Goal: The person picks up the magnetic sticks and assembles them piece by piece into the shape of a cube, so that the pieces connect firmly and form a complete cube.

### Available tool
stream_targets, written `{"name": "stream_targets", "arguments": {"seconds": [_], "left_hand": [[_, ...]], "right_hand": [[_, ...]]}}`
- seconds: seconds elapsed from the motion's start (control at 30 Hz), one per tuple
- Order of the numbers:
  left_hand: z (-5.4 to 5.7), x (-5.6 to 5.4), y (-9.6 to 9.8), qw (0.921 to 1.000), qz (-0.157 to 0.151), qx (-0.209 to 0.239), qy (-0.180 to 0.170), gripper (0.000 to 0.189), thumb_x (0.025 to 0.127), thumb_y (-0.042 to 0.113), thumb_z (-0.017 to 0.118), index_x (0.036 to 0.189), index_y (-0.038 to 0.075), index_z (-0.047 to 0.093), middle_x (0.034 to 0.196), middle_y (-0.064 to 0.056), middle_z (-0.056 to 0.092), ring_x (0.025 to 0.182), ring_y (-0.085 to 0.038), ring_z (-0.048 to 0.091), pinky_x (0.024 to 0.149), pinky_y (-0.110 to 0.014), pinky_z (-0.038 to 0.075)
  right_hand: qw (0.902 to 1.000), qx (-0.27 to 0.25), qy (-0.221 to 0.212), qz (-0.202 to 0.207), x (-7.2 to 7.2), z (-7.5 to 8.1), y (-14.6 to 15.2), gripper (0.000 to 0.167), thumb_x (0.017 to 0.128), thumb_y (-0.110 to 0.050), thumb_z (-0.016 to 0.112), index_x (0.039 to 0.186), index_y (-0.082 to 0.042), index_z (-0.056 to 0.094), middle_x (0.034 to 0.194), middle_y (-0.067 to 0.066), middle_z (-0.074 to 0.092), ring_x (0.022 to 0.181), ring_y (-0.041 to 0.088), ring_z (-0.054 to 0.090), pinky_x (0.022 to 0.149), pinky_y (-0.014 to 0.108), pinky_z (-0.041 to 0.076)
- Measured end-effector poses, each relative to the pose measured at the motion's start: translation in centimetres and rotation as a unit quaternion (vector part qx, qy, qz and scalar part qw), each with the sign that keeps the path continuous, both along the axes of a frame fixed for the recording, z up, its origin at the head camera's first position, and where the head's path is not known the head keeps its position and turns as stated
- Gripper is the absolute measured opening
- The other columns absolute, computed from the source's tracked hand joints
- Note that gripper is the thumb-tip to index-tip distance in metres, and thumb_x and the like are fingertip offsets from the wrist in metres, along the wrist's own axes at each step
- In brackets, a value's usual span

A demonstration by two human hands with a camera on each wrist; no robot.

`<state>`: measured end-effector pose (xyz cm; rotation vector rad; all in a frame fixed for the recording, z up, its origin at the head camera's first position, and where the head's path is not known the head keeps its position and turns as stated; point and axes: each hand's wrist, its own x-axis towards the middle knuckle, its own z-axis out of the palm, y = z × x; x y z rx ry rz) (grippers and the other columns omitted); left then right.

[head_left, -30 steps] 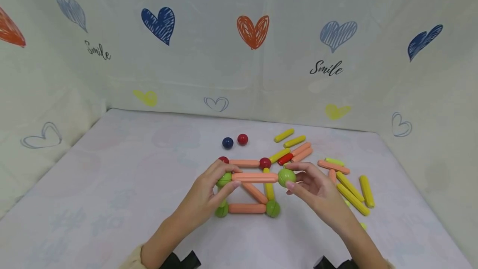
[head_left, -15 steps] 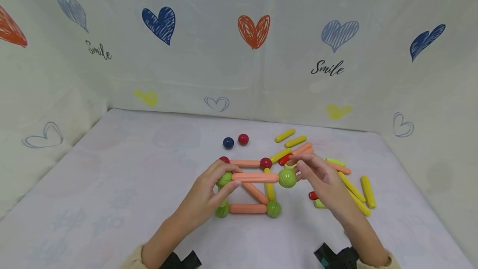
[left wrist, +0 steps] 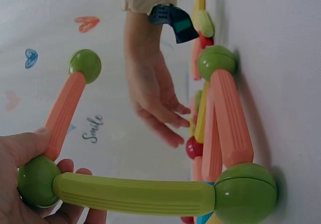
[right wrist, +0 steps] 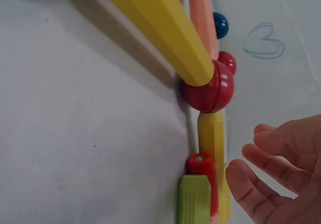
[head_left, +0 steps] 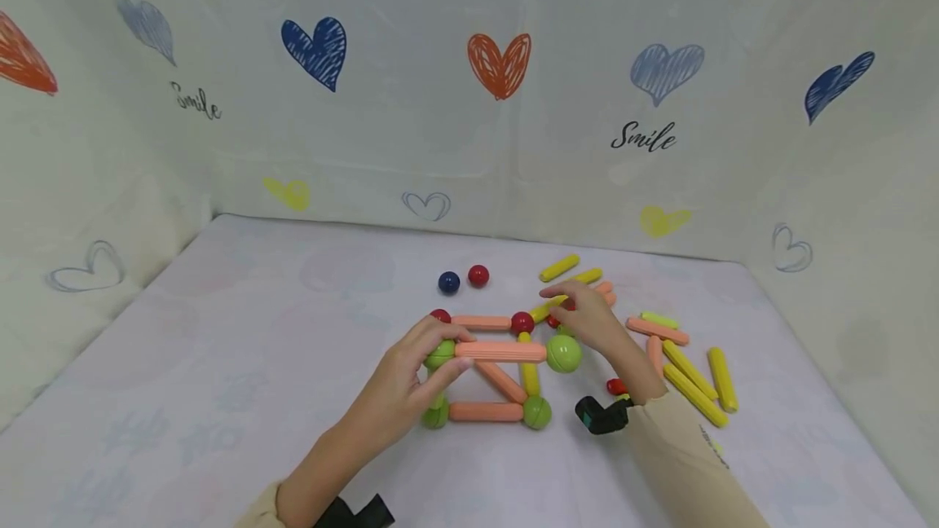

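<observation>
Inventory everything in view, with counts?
Green balls: four, green, on frame
Red balls: three, red, two on frame, one loose
Blue ball: one, blue, beside loose red ball
Frame rods: at least six, salmon, yellow, lime
Blue piece: one, mostly hidden
Loose rods: uncountable, yellow, salmon, red, lime, right side
Table: one, white, underneath
Hearts: eleven, mixed colours, backdrop
Smile prints: two, black, backdrop
Sleeves: two, beige, forearms
Wrist cameras: two, black, wrists
Left hand: one, gripping green ball
Right hand: one, empty, near loose rods

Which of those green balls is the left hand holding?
The green ball joining the green stick to the raised orange stick: the left hand grips it, while no hand holds the others.
</observation>
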<state>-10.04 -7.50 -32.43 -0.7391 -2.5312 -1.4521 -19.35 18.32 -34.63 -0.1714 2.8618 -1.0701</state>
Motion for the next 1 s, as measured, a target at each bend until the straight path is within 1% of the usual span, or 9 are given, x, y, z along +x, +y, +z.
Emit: {"name": "stream_targets", "arguments": {"seconds": [0.03,0.1,0.17,0.23,0.33,0.47,0.57,0.77,1.0], "left_hand": [[0.0,0.0,0.0,1.0000,-0.001,0.001,0.000,0.022,0.088,0.021,0.064,0.109,0.019,0.060,0.100,0.007,0.054,0.083,-0.011,0.050,0.063,-0.021,0.046],[0.0,0.0,0.0,1.0000,-0.002,0.002,-0.001,0.022,0.088,0.022,0.064,0.109,0.019,0.060,0.101,0.008,0.054,0.085,-0.011,0.050,0.064,-0.021,0.046],[0.1,0.0,-0.1,1.0000,-0.002,0.002,-0.002,0.022,0.088,0.022,0.064,0.109,0.019,0.060,0.101,0.008,0.054,0.085,-0.011,0.050,0.064,-0.021,0.046],[0.1,0.0,-0.1,1.0000,-0.002,0.000,-0.006,0.022,0.088,0.022,0.064,0.109,0.019,0.060,0.100,0.008,0.054,0.083,-0.011,0.050,0.062,-0.021,0.045],[0.2,0.0,-0.2,0.9999,-0.001,-0.002,-0.010,0.022,0.089,0.024,0.063,0.110,0.020,0.059,0.097,0.008,0.052,0.080,-0.011,0.049,0.060,-0.020,0.044],[0.2,0.0,-0.2,0.9999,0.000,-0.003,-0.014,0.022,0.089,0.026,0.063,0.110,0.020,0.059,0.094,0.008,0.051,0.076,-0.010,0.047,0.058,-0.020,0.043],[0.1,0.0,-0.2,0.9999,-0.003,-0.002,-0.011,0.022,0.089,0.028,0.062,0.110,0.021,0.059,0.094,0.009,0.051,0.075,-0.010,0.047,0.058,-0.019,0.043],[0.0,-0.1,-0.2,1.0000,-0.005,0.000,-0.003,0.021,0.090,0.030,0.061,0.110,0.022,0.059,0.094,0.010,0.051,0.077,-0.009,0.047,0.058,-0.020,0.042],[0.0,-0.1,-0.2,1.0000,-0.004,0.000,0.001,0.021,0.090,0.029,0.061,0.110,0.022,0.059,0.094,0.010,0.051,0.075,-0.009,0.047,0.059,-0.020,0.043]], "right_hand": [[0.9998,0.019,0.002,0.007,-0.4,-0.2,-0.1,0.030,0.089,-0.001,0.054,0.118,-0.002,0.061,0.121,0.017,0.055,0.088,0.025,0.053,0.072,0.030,0.048],[0.9984,0.051,0.005,0.022,-1.0,-0.6,-0.5,0.030,0.087,0.003,0.054,0.115,-0.001,0.062,0.123,0.019,0.055,0.088,0.025,0.053,0.076,0.034,0.049],[0.9962,0.074,0.008,0.045,-1.4,-0.8,-0.9,0.030,0.085,0.006,0.052,0.113,0.000,0.063,0.124,0.019,0.055,0.097,0.028,0.056,0.085,0.040,0.049],[0.9939,0.092,0.004,0.061,-1.8,-0.9,-1.2,0.030,0.085,0.006,0.052,0.111,-0.001,0.064,0.123,0.018,0.057,0.107,0.030,0.055,0.093,0.045,0.046],[0.9908,0.108,-0.012,0.081,-2.1,-1.0,-1.5,0.028,0.087,0.005,0.053,0.111,-0.004,0.065,0.119,0.014,0.059,0.115,0.031,0.053,0.098,0.047,0.042],[0.9831,0.140,-0.016,0.116,-2.4,-1.0,-1.7,0.026,0.088,0.002,0.056,0.111,-0.005,0.066,0.112,0.012,0.060,0.104,0.027,0.056,0.093,0.043,0.045],[0.9776,0.163,-0.013,0.133,-2.4,-1.0,-1.7,0.026,0.088,0.002,0.057,0.112,-0.005,0.066,0.109,0.012,0.059,0.097,0.025,0.056,0.089,0.042,0.047],[0.9728,0.191,-0.033,0.127,-2.6,-0.9,-1.8,0.027,0.089,-0.001,0.058,0.115,-0.005,0.063,0.108,0.011,0.057,0.096,0.024,0.055,0.091,0.041,0.046],[0.9664,0.219,-0.031,0.130,-2.6,-1.1,-1.9,0.025,0.089,-0.002,0.059,0.114,-0.006,0.061,0.104,0.008,0.056,0.092,0.021,0.056,0.089,0.038,0.047]]}}
